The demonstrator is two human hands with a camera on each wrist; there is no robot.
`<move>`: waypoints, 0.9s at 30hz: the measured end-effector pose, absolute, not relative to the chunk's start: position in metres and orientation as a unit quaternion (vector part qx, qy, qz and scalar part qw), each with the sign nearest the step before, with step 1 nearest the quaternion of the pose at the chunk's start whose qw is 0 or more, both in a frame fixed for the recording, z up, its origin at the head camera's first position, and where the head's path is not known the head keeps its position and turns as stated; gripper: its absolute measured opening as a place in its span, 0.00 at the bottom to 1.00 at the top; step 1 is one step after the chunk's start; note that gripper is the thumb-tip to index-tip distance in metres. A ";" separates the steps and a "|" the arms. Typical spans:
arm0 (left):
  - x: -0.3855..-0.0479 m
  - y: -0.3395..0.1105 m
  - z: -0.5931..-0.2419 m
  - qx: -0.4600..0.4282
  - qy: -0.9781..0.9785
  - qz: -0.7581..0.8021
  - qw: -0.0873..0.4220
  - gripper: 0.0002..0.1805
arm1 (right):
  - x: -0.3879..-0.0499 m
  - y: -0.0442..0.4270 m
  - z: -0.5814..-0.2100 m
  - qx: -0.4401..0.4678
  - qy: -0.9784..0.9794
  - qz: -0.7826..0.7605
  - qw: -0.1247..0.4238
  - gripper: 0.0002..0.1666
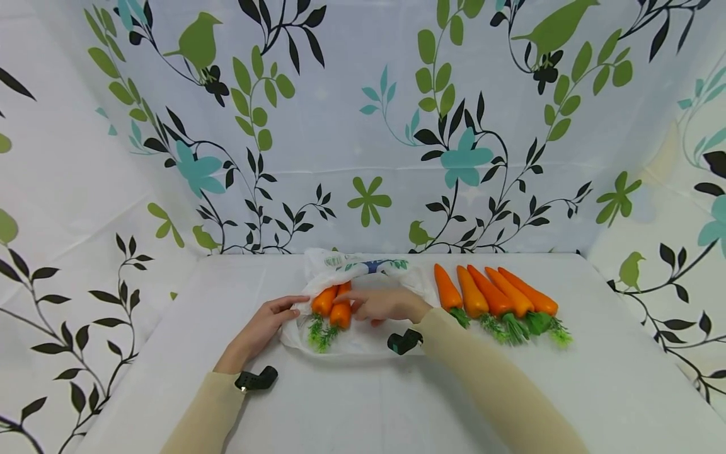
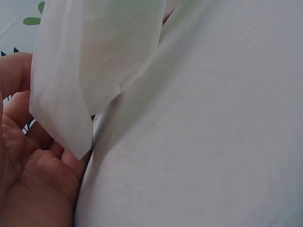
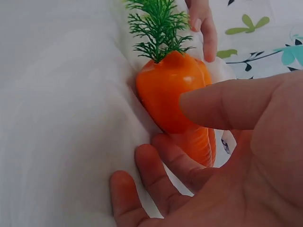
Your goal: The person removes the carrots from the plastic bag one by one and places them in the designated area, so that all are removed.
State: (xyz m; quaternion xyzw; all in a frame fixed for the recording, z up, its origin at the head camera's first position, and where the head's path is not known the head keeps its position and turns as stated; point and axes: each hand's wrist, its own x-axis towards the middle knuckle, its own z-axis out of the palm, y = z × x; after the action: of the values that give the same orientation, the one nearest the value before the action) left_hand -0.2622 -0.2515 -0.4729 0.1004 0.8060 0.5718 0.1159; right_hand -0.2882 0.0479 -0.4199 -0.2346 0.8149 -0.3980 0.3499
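Note:
A white plastic bag lies on the table with its mouth toward me. Inside it, several orange toy carrots point away, their green leafy tops sticking out at the opening. My left hand holds the bag's left edge; in the left wrist view a thin plastic flap covers part of the fingers. Over the carrots reaches my right hand, its index finger extended onto them. Seen from the right wrist, the thumb lies across a carrot and the other fingers are spread loosely below.
To the right of the bag, several more carrots lie in a row, leafy ends toward me. They rest on a white-covered table. A patterned cloth with leaves and birds hangs behind and along the sides.

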 end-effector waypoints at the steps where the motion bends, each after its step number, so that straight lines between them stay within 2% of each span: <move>1: -0.262 -0.251 -0.473 0.101 0.805 0.573 0.116 0.21 | -0.288 0.047 -0.421 -0.231 0.814 -0.401 0.352 0.35; 9: -0.261 -0.254 -0.474 0.102 0.805 0.574 0.109 0.21 | -0.286 0.041 -0.423 -0.232 0.809 -0.419 0.341 0.22; 15: -0.261 -0.254 -0.471 0.116 0.803 0.575 0.108 0.21 | -0.283 0.040 -0.421 -0.227 0.828 -0.408 0.310 0.23; 20: -0.259 -0.251 -0.470 0.114 0.796 0.584 0.114 0.22 | -0.280 0.041 -0.421 -0.225 0.840 -0.403 0.286 0.31; 24: -0.259 -0.251 -0.470 0.113 0.790 0.592 0.115 0.22 | -0.281 0.041 -0.422 -0.215 0.843 -0.403 0.285 0.32; 26: -0.260 -0.251 -0.470 0.116 0.790 0.590 0.117 0.22 | -0.282 0.041 -0.424 -0.212 0.837 -0.412 0.292 0.29; 27: -0.259 -0.251 -0.469 0.117 0.792 0.588 0.118 0.22 | -0.282 0.042 -0.424 -0.209 0.835 -0.416 0.294 0.32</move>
State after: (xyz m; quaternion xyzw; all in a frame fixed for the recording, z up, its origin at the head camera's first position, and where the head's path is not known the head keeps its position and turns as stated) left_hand -0.2595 -0.2507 -0.4693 0.1166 0.7919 0.5876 0.1180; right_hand -0.2821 0.0417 -0.4236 -0.2087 0.8347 -0.4159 0.2945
